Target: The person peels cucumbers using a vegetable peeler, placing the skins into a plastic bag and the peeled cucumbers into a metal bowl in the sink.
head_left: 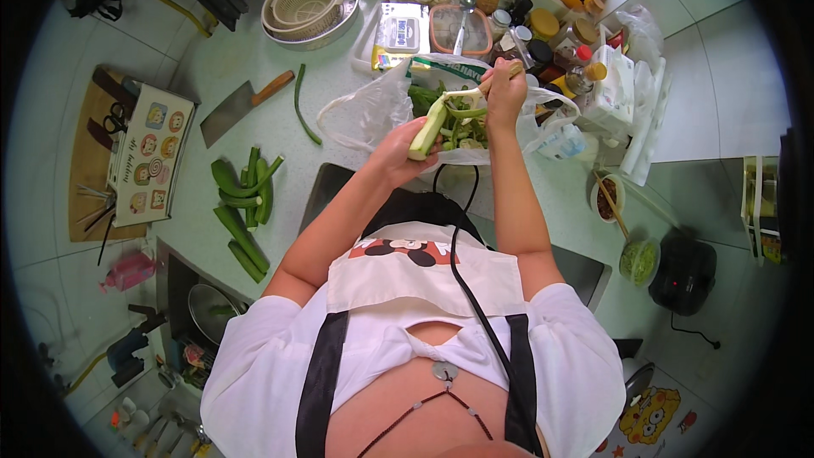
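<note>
My left hand is closed around the lower part of a thick, pale green stem, mostly peeled, possibly celtuce. My right hand grips a tool with a light wooden handle; its working end is hard to make out. A pale strip of peel stretches between the stem's upper end and the right hand. Below both hands, a white plastic bag lies spread with its mouth open. Inside the bag are green peelings and leaves.
On the left of the counter lie a cleaver, a long green strip and several green vegetable pieces. Jars and bottles crowd the back right. Bowls and a black appliance stand right; a black cord hangs before me.
</note>
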Tool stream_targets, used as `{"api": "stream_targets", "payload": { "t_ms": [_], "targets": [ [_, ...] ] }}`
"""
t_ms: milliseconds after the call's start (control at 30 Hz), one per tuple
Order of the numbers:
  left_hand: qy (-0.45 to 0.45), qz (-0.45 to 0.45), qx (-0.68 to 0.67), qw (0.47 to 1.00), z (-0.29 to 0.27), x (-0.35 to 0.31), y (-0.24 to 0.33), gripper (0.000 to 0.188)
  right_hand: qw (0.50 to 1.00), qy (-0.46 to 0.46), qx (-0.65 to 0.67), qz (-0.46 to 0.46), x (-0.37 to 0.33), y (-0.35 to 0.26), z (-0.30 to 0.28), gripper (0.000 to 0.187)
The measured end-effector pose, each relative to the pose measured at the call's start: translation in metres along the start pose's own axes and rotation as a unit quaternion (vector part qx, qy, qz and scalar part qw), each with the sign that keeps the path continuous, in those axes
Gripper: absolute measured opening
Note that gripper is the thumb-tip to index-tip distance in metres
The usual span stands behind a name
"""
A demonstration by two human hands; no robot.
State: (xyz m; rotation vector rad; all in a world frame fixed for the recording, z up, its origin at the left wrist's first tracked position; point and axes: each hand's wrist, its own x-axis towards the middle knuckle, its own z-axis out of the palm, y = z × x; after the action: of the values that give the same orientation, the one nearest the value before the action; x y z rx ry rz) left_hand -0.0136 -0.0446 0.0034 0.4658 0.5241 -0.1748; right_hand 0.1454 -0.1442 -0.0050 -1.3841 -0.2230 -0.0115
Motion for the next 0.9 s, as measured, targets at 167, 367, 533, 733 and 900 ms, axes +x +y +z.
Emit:
{"api": "stream_targets", "payload": {
  "t_ms": [167,367,533,733,900],
  "targets": [
    [0.006,-0.006,0.024,1.000,-0.007,-0.009,0.001,0.020,0.996,0.035,-0.064,-0.046,0.008,-0.003,-0.013,0.019],
    [0.036,0.020,0.006,0.999,-0.007,-0.003,0.003,0.023,0.983,-0.078,-0.118,-0.116,-0.011,-0.034,-0.004,0.020],
    [0.056,0.028,0.020,0.998,-0.003,-0.002,0.005,0.022,0.997,-0.051,0.055,-0.002,-0.023,-0.052,-0.001,0.018],
    [0.022,0.029,0.048,0.998,-0.002,0.000,-0.001,0.022,0.996,-0.058,0.063,-0.039,-0.030,-0.037,0.010,0.017],
    [0.025,0.022,0.041,0.999,-0.008,0.000,0.000,0.027,0.996,0.045,0.018,-0.074,-0.007,-0.023,-0.015,0.018]
  ]
}}
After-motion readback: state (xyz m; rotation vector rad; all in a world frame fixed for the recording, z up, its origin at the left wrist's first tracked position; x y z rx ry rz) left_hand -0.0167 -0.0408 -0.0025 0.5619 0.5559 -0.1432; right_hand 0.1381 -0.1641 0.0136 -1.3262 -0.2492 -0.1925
